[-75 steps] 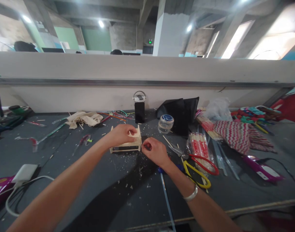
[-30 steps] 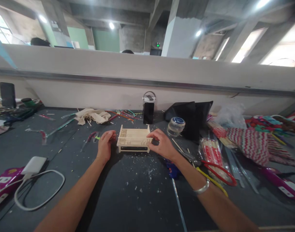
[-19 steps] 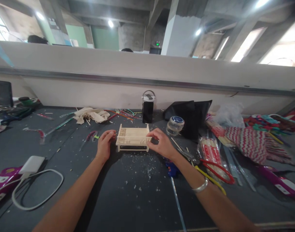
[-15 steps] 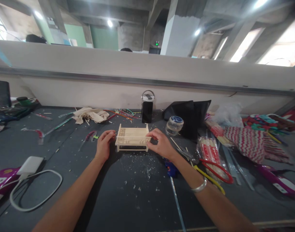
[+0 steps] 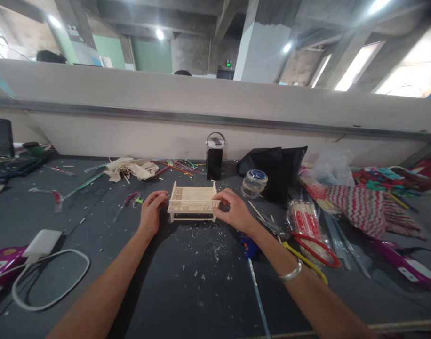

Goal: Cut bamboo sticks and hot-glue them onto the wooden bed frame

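With fingers of right hand (image 5: 235, 211) pinched together on the front rail (image 5: 192, 201) of the wooden frame (image 5: 195, 192) at three o'clock, left hand (image 5: 151, 214) half-curled near nine, hold unclear, press lightly and evenly.

The right hand (image 5: 234, 212) pinches the right end of a thin stick (image 5: 192, 201) along the front of a small wooden frame (image 5: 194, 193). The left hand (image 5: 151, 214) is just beside the frame's left end. Scissors (image 5: 297, 237) lie rightward, beside packaged sticks (image 5: 306, 219).

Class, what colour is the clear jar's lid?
The lid is blue, best seen in the head view.
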`<state>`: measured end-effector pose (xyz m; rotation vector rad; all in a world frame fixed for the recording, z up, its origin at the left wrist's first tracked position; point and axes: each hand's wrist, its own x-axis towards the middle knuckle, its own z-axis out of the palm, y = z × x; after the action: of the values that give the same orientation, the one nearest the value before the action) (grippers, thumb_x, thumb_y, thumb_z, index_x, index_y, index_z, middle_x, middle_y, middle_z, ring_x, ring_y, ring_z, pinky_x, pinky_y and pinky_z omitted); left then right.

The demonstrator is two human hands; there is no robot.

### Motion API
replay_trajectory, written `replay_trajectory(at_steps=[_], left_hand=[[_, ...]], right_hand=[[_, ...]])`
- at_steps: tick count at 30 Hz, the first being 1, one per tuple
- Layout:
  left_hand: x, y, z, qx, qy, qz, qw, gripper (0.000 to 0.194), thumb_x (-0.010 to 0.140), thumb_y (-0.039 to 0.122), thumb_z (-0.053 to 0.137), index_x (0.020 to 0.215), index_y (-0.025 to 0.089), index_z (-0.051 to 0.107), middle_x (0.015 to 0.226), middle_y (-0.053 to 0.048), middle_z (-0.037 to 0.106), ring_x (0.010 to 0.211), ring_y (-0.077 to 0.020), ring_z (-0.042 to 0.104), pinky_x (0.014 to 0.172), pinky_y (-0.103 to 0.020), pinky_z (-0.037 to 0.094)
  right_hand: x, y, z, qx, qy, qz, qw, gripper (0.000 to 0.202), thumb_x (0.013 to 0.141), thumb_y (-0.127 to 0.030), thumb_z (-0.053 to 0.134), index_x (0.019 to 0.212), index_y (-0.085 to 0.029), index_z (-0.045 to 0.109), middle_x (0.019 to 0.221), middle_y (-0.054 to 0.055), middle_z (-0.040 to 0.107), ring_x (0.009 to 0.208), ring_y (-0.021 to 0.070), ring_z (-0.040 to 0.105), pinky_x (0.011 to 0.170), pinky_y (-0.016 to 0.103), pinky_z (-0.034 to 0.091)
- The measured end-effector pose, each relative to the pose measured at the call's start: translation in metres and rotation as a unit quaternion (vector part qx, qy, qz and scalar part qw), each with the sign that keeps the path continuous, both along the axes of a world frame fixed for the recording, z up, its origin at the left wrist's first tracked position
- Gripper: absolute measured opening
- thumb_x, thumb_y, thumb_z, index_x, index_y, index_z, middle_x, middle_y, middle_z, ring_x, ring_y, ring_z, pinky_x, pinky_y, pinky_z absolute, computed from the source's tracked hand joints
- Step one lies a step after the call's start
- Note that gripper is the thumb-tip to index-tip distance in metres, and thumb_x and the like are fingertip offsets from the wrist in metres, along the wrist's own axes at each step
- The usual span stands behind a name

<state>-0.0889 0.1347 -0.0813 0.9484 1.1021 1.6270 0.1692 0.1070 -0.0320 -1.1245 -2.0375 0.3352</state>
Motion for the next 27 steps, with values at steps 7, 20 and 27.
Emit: replay_trajectory(at_steps=[7,20,27], left_hand=[[0.002,-0.001,0.0,0.025,0.019,0.023,0.999,0.025,0.069,0.039,0.066,0.059,0.018,0.056,0.059,0.003,0.053,0.055,-0.0111,0.047,0.055,-0.023,0.037],[-0.002,-0.002,0.008,0.023,0.015,0.124,0.992,0.038,0.072,0.038,0.061,0.053,0.021,0.033,0.048,0.009,0.028,0.044,-0.0074,0.026,0.044,-0.021,0.029],[-0.005,0.0,0.009,0.016,-0.007,0.163,0.986,0.014,0.064,0.026,0.053,0.06,0.02,0.041,0.052,0.009,0.037,0.045,-0.0076,0.034,0.044,-0.02,0.034]], right_hand=[[0.014,-0.007,0.012,0.007,0.05,-0.004,0.999,0.028,0.073,-0.02,0.059,0.101,-0.02,0.06,0.085,0.001,0.057,0.074,0.015,0.055,0.065,0.026,0.047],[0.072,-0.052,0.01,0.024,0.006,-0.193,0.981,0.023,0.087,-0.039,0.053,0.074,-0.021,0.059,0.07,0.001,0.065,0.063,0.0167,0.058,0.06,0.028,0.043],[0.094,-0.098,-0.012,0.065,-0.074,-0.246,0.964,0.034,0.095,-0.04,0.036,0.066,-0.023,0.042,0.056,-0.003,0.048,0.051,0.0143,0.049,0.053,0.027,0.034]])
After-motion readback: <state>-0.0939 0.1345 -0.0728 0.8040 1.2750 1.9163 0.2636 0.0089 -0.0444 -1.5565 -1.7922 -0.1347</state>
